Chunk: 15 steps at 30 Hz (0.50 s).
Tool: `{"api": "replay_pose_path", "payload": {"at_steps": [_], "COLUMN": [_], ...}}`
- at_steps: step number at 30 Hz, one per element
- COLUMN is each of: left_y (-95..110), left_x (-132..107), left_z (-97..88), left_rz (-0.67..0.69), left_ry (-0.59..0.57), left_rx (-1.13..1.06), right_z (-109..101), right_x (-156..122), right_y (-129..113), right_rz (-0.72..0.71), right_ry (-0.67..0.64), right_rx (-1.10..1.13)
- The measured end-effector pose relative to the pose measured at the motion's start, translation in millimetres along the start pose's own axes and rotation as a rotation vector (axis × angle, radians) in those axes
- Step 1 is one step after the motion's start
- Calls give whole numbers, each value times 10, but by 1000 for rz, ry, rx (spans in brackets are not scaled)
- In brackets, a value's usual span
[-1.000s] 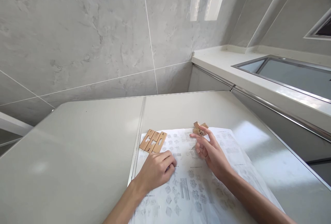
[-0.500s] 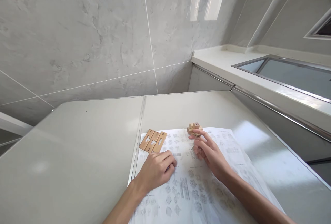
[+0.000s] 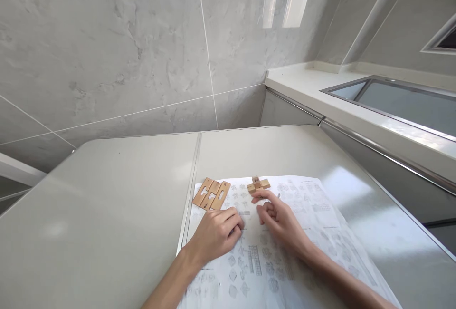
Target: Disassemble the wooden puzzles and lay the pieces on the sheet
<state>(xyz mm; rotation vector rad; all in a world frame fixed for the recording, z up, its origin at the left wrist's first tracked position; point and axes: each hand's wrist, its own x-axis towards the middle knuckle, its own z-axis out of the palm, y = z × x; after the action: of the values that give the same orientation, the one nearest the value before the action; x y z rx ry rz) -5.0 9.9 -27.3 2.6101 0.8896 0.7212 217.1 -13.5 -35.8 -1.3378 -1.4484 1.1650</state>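
Note:
My left hand (image 3: pixel 221 228) rests on the paper sheet with its fingers curled in, and nothing shows in it. Just beyond its knuckles lie flat wooden puzzle pieces (image 3: pixel 211 194), side by side, with notches and black numbers. My right hand (image 3: pixel 280 216) reaches over the sheet with the index finger stretched out and the other fingers bent. That fingertip is at the near side of an interlocking wooden block puzzle (image 3: pixel 259 184), seemingly touching it. The block puzzle has a black mark on its upright piece. Under both hands spreads a printed paper sheet (image 3: pixel 306 218) with rows of small diagrams.
The pale table (image 3: pixel 107 214) has a seam running front to back, left of the sheet. A grey tiled wall (image 3: pixel 124 62) rises behind it. On the right stands a white counter (image 3: pixel 299 81) with a metal-framed inset (image 3: pixel 392 95).
The block puzzle has shifted left and slightly nearer, and its orientation looks turned. My right hand has moved left with it. My left hand and the flat pieces stay in place.

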Motion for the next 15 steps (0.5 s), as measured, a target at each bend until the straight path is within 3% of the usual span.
{"api": "replay_pose_path", "payload": {"at_steps": [5,9,15], "left_y": [8,27,71], "left_x": [1,17,55], "left_z": [-5,-24,-77], "left_rz": [-12,-55,-275], "left_ry": [-5,68,169], "left_rx": [7,14,-94], "right_z": [49,49,40], "right_x": [-38,-46,-66], "right_y": [-17,-48,-47], "right_rz": [-122,-174,-288], "right_ry": [-15,-23,-48], "right_rx": [-146,-161,-156]}}
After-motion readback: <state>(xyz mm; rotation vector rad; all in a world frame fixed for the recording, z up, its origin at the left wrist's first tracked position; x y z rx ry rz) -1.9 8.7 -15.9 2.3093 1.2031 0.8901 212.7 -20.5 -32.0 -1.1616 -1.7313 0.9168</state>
